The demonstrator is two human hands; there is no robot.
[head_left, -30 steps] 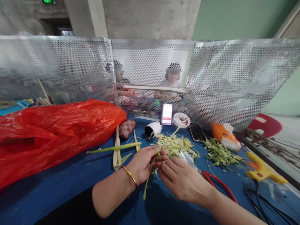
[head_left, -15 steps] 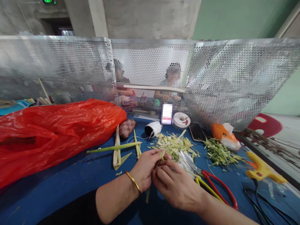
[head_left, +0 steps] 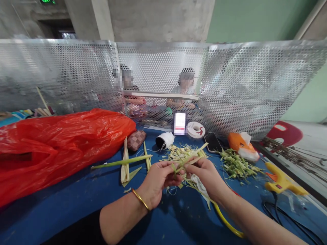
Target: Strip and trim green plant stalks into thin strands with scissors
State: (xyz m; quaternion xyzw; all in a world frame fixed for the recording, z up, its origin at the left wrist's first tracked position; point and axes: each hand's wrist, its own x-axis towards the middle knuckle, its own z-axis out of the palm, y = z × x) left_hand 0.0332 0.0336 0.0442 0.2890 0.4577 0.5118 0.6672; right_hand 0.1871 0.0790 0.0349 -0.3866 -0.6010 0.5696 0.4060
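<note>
Two-handed, pinching leaf strips (head_left: 198, 151) with left hand (head_left: 157, 179) and right hand (head_left: 207, 177) | close together, likely for control | near scraps (head_left: 178, 152)

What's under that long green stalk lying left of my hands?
The long green stalk crosses over a pale dry husk, with the blue table showing around them. The parts directly beneath the stalk are covered, so I can't tell what they hold.

Beyond the fingers (head_left: 170, 169), which hold pale green strips (head_left: 189, 161), the pouch (head_left: 136, 140) is checkered in brown and pinkish tan, left of them the bag (head_left: 63, 143) is red, and right of them the glue gun (head_left: 283, 180) is yellow.
</note>
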